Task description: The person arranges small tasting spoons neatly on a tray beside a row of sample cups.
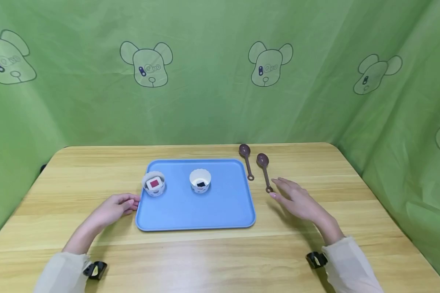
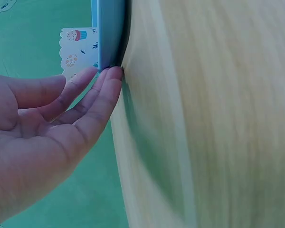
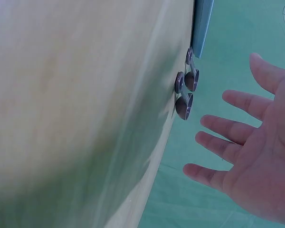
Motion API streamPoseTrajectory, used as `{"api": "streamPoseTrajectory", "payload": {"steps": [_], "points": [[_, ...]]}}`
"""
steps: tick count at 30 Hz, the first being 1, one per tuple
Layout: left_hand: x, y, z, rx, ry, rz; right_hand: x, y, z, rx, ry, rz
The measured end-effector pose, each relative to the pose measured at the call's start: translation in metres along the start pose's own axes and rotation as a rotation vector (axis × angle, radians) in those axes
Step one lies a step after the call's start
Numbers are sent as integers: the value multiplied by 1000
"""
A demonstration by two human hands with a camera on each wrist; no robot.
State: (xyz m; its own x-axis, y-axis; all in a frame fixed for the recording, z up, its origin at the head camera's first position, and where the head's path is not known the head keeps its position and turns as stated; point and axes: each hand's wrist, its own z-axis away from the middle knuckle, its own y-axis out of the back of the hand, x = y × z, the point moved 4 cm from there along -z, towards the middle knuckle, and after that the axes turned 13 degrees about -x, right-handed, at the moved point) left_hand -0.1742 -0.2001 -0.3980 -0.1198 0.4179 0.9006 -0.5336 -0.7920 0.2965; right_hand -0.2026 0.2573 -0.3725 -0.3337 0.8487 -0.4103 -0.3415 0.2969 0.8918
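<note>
Our L grip (image 1: 113, 208) is at the L edge of the tray (image 1: 225, 203), fingertips against the rim low down; fingers fairly straight, thumb apart, nothing pinched that we can see. Our R grip (image 1: 298, 201) hangs above the surface (image 1: 190, 260), R of the tray, fingers spread wide & holding nothing, near the handle end of the R spoon (image 1: 265, 172); the R-wrist view shows a gap, so no contact. The L spoon (image 1: 247, 163) lies betw. that one & the tray's back R corner, bowl close to the surface's back edge.

On the tray: L cup (image 1: 156, 193) just inside the L edge, toward the back, w/ a white block (image 1: 154, 183) w/ red patch; mid cup (image 1: 200, 176) a bit back of center, w/ a dark piece (image 1: 201, 184).

Risks, as we judge: if only the L edge lifts, the tray tilts & both cups could slide or tip toward the R edge. L cup is esp. exposed to a knock b/c it sits so near our fingertips. A hard shove could run the tray's R edge into the L spoon. A careless R drop might flick the R spoon away, b/c its handle's thin & low.
</note>
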Motion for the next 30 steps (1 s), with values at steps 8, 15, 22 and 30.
{"api": "streamPoseTrajectory", "payload": {"steps": [8, 15, 22, 30], "points": [[-2, -1, 0, -13, 12, 56, 0, 5, -9, 0, 39, -83], [-2, -2, 1, -14, 10, 68, 2, 11, -14, 6, 8, -172], [-3, -3, 1, -27, 10, 66, 3, 16, -23, 7, -12, -212], [-4, -3, 0, -32, 13, 69, 8, 21, -35, 27, -21, -291]]}}
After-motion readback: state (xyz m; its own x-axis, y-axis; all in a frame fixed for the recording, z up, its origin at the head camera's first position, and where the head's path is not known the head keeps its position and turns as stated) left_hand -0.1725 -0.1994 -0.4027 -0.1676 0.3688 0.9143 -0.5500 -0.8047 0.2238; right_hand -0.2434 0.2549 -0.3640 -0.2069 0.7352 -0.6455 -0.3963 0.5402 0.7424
